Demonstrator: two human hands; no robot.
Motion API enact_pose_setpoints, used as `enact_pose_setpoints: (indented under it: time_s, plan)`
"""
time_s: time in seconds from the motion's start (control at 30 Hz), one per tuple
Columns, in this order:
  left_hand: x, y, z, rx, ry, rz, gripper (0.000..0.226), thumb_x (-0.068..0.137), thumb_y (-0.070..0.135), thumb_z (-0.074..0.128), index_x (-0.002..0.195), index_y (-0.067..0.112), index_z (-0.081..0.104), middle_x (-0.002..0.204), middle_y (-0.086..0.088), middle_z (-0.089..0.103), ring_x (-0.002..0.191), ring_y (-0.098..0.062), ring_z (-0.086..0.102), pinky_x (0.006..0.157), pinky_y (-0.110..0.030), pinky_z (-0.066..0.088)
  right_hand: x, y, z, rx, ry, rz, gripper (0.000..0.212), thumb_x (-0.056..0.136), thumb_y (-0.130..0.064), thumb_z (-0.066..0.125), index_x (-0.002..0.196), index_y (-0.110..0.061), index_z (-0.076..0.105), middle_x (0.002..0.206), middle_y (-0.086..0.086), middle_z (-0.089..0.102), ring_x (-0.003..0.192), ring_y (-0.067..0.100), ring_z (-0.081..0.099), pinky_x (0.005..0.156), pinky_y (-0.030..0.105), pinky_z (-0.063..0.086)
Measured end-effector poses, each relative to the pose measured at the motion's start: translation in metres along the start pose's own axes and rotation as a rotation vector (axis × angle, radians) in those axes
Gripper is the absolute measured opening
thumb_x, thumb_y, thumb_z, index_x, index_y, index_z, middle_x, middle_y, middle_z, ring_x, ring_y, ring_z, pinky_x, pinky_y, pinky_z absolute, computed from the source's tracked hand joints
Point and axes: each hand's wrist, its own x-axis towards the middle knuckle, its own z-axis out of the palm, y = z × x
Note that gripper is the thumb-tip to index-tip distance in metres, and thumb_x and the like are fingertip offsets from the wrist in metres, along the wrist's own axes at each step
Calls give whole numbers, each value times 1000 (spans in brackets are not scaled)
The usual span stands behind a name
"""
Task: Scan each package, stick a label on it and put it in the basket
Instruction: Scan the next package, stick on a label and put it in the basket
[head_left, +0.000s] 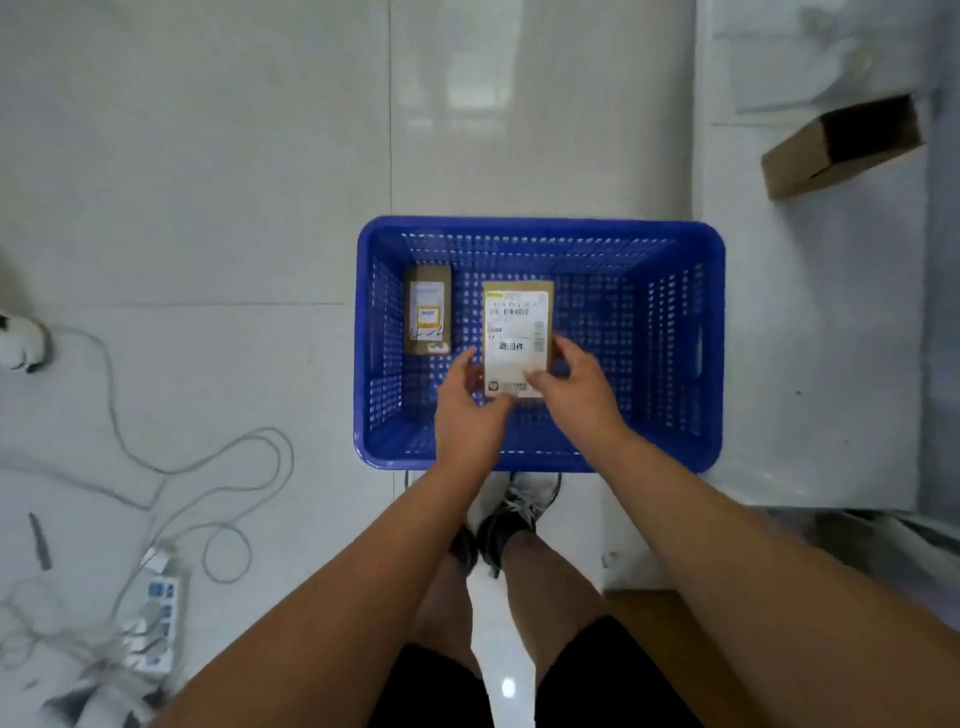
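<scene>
The pale tiled floor shines under the light, and a blue basket (540, 226) stands on it right in front of the person's shoes (519, 512). Both arms reach down over its near rim. The left hand (467, 408) pinches the lower left corner of a labelled package (517, 327) and the right hand (571, 387) grips its lower right edge, thumb laid on the white label. Holding it from both sides keeps the package flat and label-up, which I take as lowering it squarely into the basket rather than dropping it.

Beyond the left hand and a little further left, a second package (427, 312) lies on the basket floor with its own label up, tucked near the wall. That leaves the open stretch beyond the right hand free for more parcels. Whether the held package touches the bottom yet I cannot tell.

Well off to the left of the left hand, grey cables (218, 452) loop to a power strip (156, 623). Far beyond the right hand, a cardboard box (841, 150) sits on a white ledge, perhaps next in line.
</scene>
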Motion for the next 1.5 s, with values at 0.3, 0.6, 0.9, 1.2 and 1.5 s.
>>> enact_pose_setpoints:
  time_s: [0.3, 0.6, 0.9, 1.2, 1.5]
  plan:
    - [236, -128, 58, 302, -31, -26, 29, 92, 18, 68, 119, 28, 61, 100, 10, 67, 83, -13, 68, 56, -26, 48, 247, 110, 105, 61, -102, 62, 36, 100, -17, 65, 136, -14, 63, 131, 4, 71, 116, 24, 70, 100, 41, 57]
    - [351, -178, 85, 687, -74, -209, 66, 92, 43, 56, 152, 21, 38, 160, -19, 28, 147, -39, 27, 115, -53, 35, 351, 152, 166, 154, -146, 90, 43, 101, -15, 64, 143, -15, 59, 140, 8, 67, 123, 25, 66, 109, 44, 53]
    - [362, -173, 85, 512, -30, -141, 93, 90, 47, 61, 164, 27, 10, 144, -11, 57, 125, -33, 59, 95, -44, 54, 362, 138, 160, 342, -177, 185, 56, 102, -16, 63, 155, -15, 43, 144, 6, 63, 116, 21, 69, 100, 44, 58]
    - [190, -37, 27, 364, -205, 186, 60, 95, 8, 63, 150, 27, 49, 118, 1, 63, 91, -12, 65, 68, -29, 52, 172, 54, 61, 218, 1, 49, 64, 99, -25, 68, 157, -30, 41, 158, -2, 47, 114, 11, 63, 105, 51, 54]
    - [-111, 188, -23, 501, -493, 634, 41, 94, 12, 65, 130, 31, 65, 122, 11, 56, 96, 11, 60, 84, -7, 47, -189, -98, -91, 222, 327, -166, 43, 100, -13, 62, 138, -33, 59, 121, -20, 66, 104, -7, 65, 93, 21, 53]
